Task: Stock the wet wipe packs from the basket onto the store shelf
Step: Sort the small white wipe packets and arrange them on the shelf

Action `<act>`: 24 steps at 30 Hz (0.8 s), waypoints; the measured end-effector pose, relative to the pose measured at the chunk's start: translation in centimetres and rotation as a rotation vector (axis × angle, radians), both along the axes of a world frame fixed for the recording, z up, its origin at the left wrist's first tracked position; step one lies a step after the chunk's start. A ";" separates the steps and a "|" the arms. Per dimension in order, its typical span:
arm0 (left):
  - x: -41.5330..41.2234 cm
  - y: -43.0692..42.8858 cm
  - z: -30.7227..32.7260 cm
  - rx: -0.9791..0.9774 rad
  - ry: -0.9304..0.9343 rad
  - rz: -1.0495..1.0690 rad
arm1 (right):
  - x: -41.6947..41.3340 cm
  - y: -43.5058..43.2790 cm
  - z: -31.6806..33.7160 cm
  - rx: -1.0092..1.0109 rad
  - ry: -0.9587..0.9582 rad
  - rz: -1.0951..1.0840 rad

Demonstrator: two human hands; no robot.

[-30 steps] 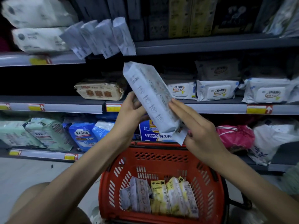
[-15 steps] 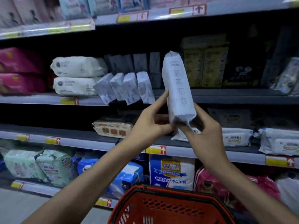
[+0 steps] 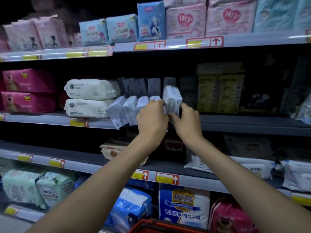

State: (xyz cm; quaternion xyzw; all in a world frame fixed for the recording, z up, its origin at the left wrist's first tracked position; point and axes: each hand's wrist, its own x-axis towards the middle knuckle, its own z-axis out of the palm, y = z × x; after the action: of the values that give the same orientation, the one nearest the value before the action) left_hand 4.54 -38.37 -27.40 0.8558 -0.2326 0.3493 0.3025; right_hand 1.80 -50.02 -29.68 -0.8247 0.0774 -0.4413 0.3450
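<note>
At the far left, two pink packs [image 3: 28, 91] are stacked on the middle shelf [image 3: 252, 123]. Next to them, two white packs [image 3: 90, 98] are stacked flat. Just to their right, a row [image 3: 129, 108] of small grey-white wipe packs is seen, leaning left at the front edge of the shelf. The right end of the row is partly hidden by the left hand [image 3: 151, 116]. Its fingers are curled, and the left edge of one more pack [image 3: 172, 98] is pinched by them. This pack is held upright, tipped a little, just beside the right end of the row. Its bottom is hidden by the hands, so it cannot be told if it sits on the shelf. The pack's lower right side is gripped by the right hand [image 3: 185, 121], with the fingers curled round it. Far below the hands, the red rim of the basket [image 3: 151, 226] is seen. Further right, yellow boxes [image 3: 220, 91] are stood at the back of the shelf.
</note>
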 end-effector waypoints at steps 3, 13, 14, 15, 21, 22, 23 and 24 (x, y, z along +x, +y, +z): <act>0.1 -0.4 -0.4 0.040 0.005 0.062 | 0.9 -0.2 -0.9 -0.055 0.061 -0.087; -0.7 0.2 -1.1 0.200 0.000 0.097 | -1.0 0.0 0.6 -0.034 0.323 -0.012; -0.9 0.5 -1.1 0.216 -0.001 0.092 | -1.5 0.0 0.7 -0.047 0.360 -0.002; -1.0 0.7 -1.1 0.235 0.000 0.086 | -2.0 0.0 0.8 -0.063 0.381 0.004; -2.4 1.9 -1.8 0.361 0.040 -0.051 | -5.6 -0.6 0.6 -0.171 0.414 -0.014; -2.7 2.1 -1.9 0.380 0.054 -0.076 | -6.3 -0.7 0.6 -0.197 0.440 -0.031; -3.1 2.3 -2.0 0.390 0.066 -0.097 | -6.9 -0.9 0.5 -0.219 0.468 -0.041; -3.4 2.6 -2.1 0.396 0.072 -0.114 | -7.6 -1.1 0.4 -0.234 0.496 -0.042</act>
State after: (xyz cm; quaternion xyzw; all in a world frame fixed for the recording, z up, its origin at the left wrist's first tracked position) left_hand 1.12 -35.80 -29.52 0.8959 -0.3337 0.2484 0.1560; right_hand -5.81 -51.07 -29.29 -0.9402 0.1252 -0.2388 0.2083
